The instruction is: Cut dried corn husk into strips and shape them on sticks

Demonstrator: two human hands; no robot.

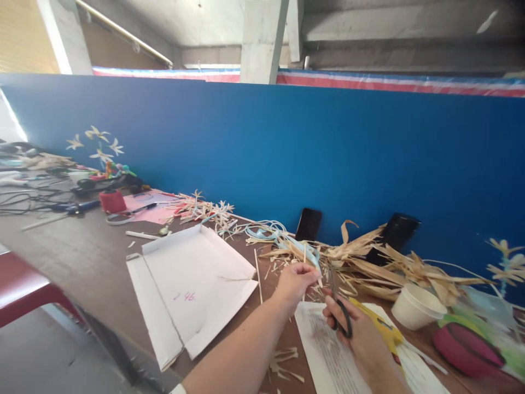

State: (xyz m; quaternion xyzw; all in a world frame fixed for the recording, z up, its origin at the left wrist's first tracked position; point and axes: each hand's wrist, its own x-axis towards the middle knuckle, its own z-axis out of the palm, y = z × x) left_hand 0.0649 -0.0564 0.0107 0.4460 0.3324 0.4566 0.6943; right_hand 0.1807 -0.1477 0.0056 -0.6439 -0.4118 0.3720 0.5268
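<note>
My left hand point(296, 282) pinches a small pale strip of dried husk point(320, 279) between thumb and fingertips. A thin pale stick point(304, 253) shows above and below those fingers; whether it is held too, I cannot tell. Scissors with black handles point(344, 318) are in my right hand point(355, 331), fingers through the loops. Their blades point up, just right of the strip. Behind both hands lies a heap of dried husks point(365, 247). Below the right hand is a printed sheet point(324, 342), with several cut husk pieces point(287, 362) left of it.
A shallow white cardboard tray point(192, 279) lies to the left. White paper cup point(418, 306), pink round case point(467, 347) and yellow item point(381, 325) are at right. A black phone point(309, 224) leans on the blue partition point(262, 148). Husk flowers point(221, 213) lie behind the tray.
</note>
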